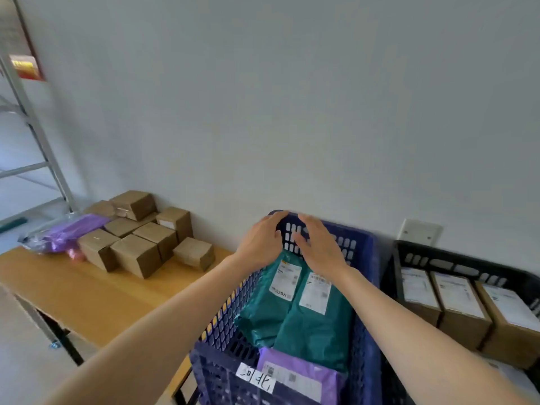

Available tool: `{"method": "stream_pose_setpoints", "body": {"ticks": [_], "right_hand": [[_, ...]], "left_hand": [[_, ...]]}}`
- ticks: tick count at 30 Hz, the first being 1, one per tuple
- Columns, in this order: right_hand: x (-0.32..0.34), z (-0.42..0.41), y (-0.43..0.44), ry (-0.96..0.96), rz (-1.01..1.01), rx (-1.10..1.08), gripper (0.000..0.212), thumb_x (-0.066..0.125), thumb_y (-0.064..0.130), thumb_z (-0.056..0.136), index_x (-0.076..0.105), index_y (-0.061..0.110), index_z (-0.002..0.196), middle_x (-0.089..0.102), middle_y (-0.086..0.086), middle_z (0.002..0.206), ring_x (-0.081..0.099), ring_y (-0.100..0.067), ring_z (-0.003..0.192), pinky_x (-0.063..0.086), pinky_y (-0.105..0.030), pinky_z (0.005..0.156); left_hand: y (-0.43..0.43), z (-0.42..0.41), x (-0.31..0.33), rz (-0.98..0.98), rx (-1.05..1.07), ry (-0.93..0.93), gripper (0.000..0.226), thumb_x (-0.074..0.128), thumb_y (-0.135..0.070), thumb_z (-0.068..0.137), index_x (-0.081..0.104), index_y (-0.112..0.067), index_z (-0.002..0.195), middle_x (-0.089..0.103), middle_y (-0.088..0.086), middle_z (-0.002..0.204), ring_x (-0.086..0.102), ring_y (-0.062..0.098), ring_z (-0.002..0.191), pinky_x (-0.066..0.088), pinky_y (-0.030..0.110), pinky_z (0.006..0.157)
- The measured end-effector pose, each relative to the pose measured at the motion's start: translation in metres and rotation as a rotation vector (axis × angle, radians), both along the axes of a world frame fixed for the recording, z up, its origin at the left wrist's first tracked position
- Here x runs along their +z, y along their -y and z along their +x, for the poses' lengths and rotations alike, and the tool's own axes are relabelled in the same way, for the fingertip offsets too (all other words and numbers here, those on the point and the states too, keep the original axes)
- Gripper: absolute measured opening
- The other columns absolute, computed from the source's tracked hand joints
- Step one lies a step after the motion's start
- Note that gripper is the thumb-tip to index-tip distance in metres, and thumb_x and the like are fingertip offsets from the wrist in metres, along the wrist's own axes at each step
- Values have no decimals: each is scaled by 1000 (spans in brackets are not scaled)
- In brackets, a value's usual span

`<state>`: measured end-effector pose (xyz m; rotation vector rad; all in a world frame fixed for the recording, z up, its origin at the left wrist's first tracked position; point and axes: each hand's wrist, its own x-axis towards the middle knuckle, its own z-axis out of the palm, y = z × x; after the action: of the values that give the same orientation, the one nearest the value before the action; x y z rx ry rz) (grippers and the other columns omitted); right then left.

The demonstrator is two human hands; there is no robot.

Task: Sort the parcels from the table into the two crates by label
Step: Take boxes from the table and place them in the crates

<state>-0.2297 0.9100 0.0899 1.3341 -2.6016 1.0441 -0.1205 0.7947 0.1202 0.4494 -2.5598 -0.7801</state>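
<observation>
Both hands at the far end of the blue crate

A pale wooden table point(87, 293) stands against a plain grey-white wall. At its far left end is a cluster of small brown cardboard boxes point(137, 252), stacked and side by side, with a purple bag point(67, 233) lying just beside them. Behind that corner rises a grey metal frame point(38, 135). To the right of the table sits a blue crate point(365, 287) with a handwritten paper label point(257, 380) on its near wall. Inside it two green bags point(263, 311) lie side by side, white labels up, and a purple parcel point(304, 375) leans at the near end. Just right of it is a black crate point(455, 260) holding a row of brown labelled boxes point(461, 305). A white wall socket point(420, 231) shows above the black crate.

Both bare forearms reach forward over the blue crate. The left hand point(263, 244) is at the far wall, fingers loosely extended with the tips at the rim and gripping nothing that can be seen. The right hand point(318, 249) is close beside it, palm down, fingers straight and spread toward the slotted far wall, above the top edges of the green bags. It also holds nothing
</observation>
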Motion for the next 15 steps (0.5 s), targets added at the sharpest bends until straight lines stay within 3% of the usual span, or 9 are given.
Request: {"method": "stream_pose_setpoints", "body": {"ticks": [3, 6, 11, 13, 15], "right_hand": [[-5, 34, 34, 12, -9, 39, 53, 39, 39, 102, 26, 20, 151, 25, 2, 157, 25, -15, 144, 27, -37, 115], [-13, 77, 74, 56, -29, 93, 52, 41, 37, 102, 28, 20, 150, 28, 4, 155, 30, -14, 141, 28, -32, 111], [-31, 132, 136, 122, -19, 184, 52, 40, 35, 102, 29, 16, 149, 33, -1, 152, 31, -15, 139, 26, -27, 107], [-36, 147, 160, 154, -14, 193, 52, 41, 36, 101, 30, 17, 148, 35, -2, 151, 33, -16, 138, 29, -31, 108], [-42, 157, 184, 171, 2, 208, 52, 41, 37, 101, 30, 19, 148, 35, -2, 152, 34, -17, 138, 30, -33, 108]], "left_hand": [[30, 43, -4, 12, 42, 21, 55, 38, -6, 96, 33, -25, 147, 44, 6, 147, 48, 28, 127, 38, 34, 103], [66, 95, -14, 45, 121, 21, 56, 39, -7, 95, 32, -28, 147, 46, 9, 145, 58, 29, 114, 47, 36, 91], [118, 163, -33, 156, 256, 15, 59, 38, -5, 93, 33, -27, 147, 49, 11, 141, 55, 32, 118, 50, 37, 86], [140, 181, -41, 167, 292, 0, 58, 40, -6, 94, 33, -27, 148, 44, 6, 146, 54, 24, 119, 48, 25, 81], [162, 197, -49, 178, 325, 5, 55, 41, -7, 96, 33, -26, 147, 44, 6, 147, 51, 21, 123, 44, 24, 88]]}}
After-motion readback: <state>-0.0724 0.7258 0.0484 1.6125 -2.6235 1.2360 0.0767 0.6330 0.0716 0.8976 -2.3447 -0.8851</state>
